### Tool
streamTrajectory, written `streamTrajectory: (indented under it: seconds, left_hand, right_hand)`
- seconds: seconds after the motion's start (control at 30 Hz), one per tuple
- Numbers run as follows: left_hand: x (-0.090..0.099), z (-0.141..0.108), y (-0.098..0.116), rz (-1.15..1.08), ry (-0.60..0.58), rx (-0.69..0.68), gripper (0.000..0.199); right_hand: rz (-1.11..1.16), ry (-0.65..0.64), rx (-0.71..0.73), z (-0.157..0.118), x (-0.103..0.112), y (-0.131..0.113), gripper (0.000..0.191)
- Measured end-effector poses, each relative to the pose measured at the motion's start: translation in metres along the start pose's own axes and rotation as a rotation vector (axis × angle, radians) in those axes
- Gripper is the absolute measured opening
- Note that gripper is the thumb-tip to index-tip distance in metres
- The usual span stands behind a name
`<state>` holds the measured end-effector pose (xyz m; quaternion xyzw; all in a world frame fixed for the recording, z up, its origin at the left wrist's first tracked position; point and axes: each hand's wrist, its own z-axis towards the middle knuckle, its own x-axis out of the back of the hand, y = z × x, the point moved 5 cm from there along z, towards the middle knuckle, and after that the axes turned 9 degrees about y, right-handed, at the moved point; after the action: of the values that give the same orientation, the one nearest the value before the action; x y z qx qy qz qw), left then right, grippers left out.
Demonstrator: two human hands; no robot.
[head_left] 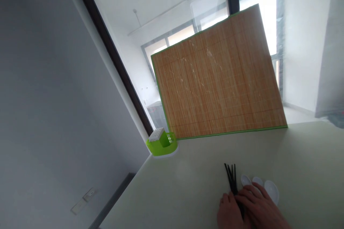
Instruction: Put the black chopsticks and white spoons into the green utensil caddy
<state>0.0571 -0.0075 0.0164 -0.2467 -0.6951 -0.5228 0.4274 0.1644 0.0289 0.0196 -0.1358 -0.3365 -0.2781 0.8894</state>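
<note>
- The glass partition point(115, 10), framed in dark bars, stands behind everything and probably serves as the backing for what is propped up.
- The pale table point(188, 189) spreads below the glass and carries the small things; its smooth, level top lets slim pieces lie flat within reach.
- The bamboo mat point(217, 78), edged in green, stands upright with its lower edge at the table's far side; it seems to lean on the glass, which would keep it off the working area.
- The lime-green holder point(162, 145), with a pale slatted part on top, sits upright at the table's far left corner, just beside the mat's lower corner, likely parked there so the near area has elbow room.
- The right hand point(259, 204) lies palm down with its fingers stretched and slightly apart, the tips reaching the sticks and the fingers crossing the spoons' lower parts, perhaps to steady them. Whether it grips anything underneath, I cannot tell.
- The left hand point(229, 211) has its fingers curled and bunched against the other side of the sticks, seemingly to keep them from rolling apart; whether it truly pinches them is hidden.
- The white spoons point(272, 190), three bowls in view, lie side by side to the right of the sticks, bowls pointing away from the person.
- The black sticks point(232, 182) run between the hands, fanned at the far tips and gathered nearer the fingers, which suggests that the contact there is what bundles them.
</note>
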Motion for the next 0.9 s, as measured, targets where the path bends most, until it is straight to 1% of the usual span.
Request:
streamTrajectory:
  seconds: [0.07,0.13,0.2,0.27,0.37,0.5,0.6,0.67,0.77,0.83,0.87,0.9]
  left_hand:
    - [0.004,-0.003,0.004,0.069,0.012,-0.001,0.064]
    - [0.005,-0.005,0.005,0.081,-0.006,-0.006,0.067]
    - [0.001,-0.006,0.004,0.073,-0.032,0.002,0.075]
    - [-0.003,-0.005,0.003,0.071,-0.038,0.014,0.077]
    - [-0.008,-0.005,0.004,0.078,-0.045,0.043,0.071]
    - [-0.008,-0.004,0.007,0.081,-0.103,0.099,0.064]
    - [-0.007,-0.004,0.008,0.067,-0.126,0.076,0.065]
    - [-0.007,-0.005,0.005,0.05,-0.125,0.054,0.067]
    - [-0.009,-0.005,-0.007,0.031,-0.125,0.013,0.073]
    - [-0.002,-0.001,-0.019,0.01,-0.081,-0.05,0.07]
    - [0.006,0.003,-0.025,-0.006,-0.029,-0.095,0.066]
    - [0.018,0.01,-0.033,-0.019,0.041,-0.135,0.059]
  right_hand:
    - [0.068,-0.083,0.012,-0.001,-0.002,0.0,0.042]
    - [0.133,-0.147,0.02,-0.002,-0.003,0.002,0.036]
    - [0.185,-0.17,-0.002,-0.002,-0.003,0.004,0.03]
    - [0.233,-0.189,-0.017,-0.003,-0.003,0.004,0.025]
    - [0.303,-0.203,-0.025,-0.004,-0.004,0.003,0.022]
    - [0.377,-0.196,-0.008,-0.005,-0.003,0.001,0.023]
    - [0.382,-0.202,-0.003,-0.005,-0.001,0.002,0.023]
    - [0.355,-0.194,0.008,-0.006,0.0,0.002,0.023]
    - [0.278,-0.138,0.026,-0.007,0.001,0.004,0.022]
    - [0.224,-0.082,0.023,-0.007,0.002,0.008,0.019]
    - [0.199,-0.052,0.025,-0.008,0.002,0.011,0.017]
    - [0.178,-0.016,0.029,-0.009,0.003,0.013,0.016]
